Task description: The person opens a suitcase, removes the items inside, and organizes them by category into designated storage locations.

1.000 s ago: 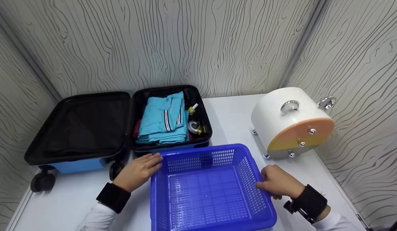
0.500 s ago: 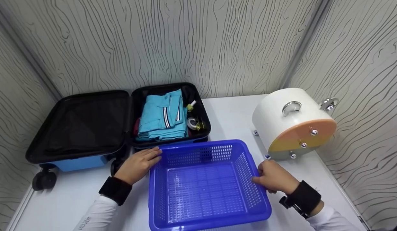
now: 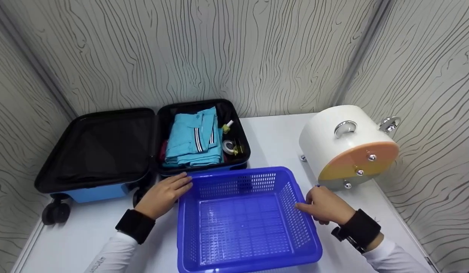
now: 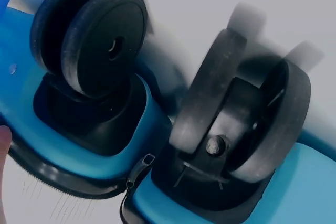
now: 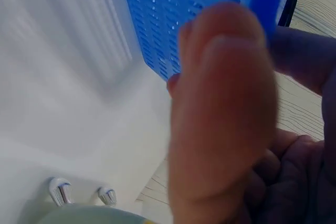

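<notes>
Blue basket [image 3: 245, 223] — perforated plastic walls, gridded floor, empty.

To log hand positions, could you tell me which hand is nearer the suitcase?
Left. The left hand rests by the basket just before the suitcase; the right hand grips the basket's far side.

— What sort of place is this?
— A staged test booth: a white table [image 3: 272, 136] boxed in by wood-grain panels [image 3: 204, 49].
— Anything homely?
— Only an open suitcase [image 3: 143, 148].
</notes>
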The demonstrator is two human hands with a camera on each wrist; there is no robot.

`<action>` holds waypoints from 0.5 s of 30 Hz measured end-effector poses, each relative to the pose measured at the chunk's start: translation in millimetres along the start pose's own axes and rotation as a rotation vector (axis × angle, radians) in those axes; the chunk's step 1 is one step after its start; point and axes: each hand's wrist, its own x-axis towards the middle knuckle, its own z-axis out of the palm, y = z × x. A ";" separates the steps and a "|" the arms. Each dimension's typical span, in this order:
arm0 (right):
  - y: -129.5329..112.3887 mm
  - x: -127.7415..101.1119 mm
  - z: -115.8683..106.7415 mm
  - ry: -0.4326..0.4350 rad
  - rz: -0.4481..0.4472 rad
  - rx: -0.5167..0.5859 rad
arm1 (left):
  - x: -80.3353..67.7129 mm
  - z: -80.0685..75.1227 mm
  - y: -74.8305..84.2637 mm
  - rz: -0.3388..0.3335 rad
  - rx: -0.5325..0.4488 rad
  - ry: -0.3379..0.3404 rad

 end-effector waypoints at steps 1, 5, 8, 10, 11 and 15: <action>-2.0 1.2 -2.6 0.018 0.000 -0.012 | 0.8 -2.2 0.0 -0.023 -0.015 0.014; -17.0 9.6 -16.8 0.108 -0.002 -0.057 | 11.7 -12.9 -4.0 -0.184 -0.117 0.147; -34.3 21.6 -30.3 0.181 -0.040 -0.077 | 28.4 -24.6 -11.5 -0.379 -0.272 0.214; -46.5 32.9 -38.8 0.216 -0.072 -0.074 | 41.9 -32.4 -19.4 -0.530 -0.390 0.218; -52.5 39.3 -42.5 0.230 -0.086 -0.066 | 49.2 -35.9 -24.2 -0.603 -0.451 0.206; -72.7 69.9 -53.1 0.232 -0.124 0.034 | 75.0 -43.3 -46.9 -0.850 -0.619 0.120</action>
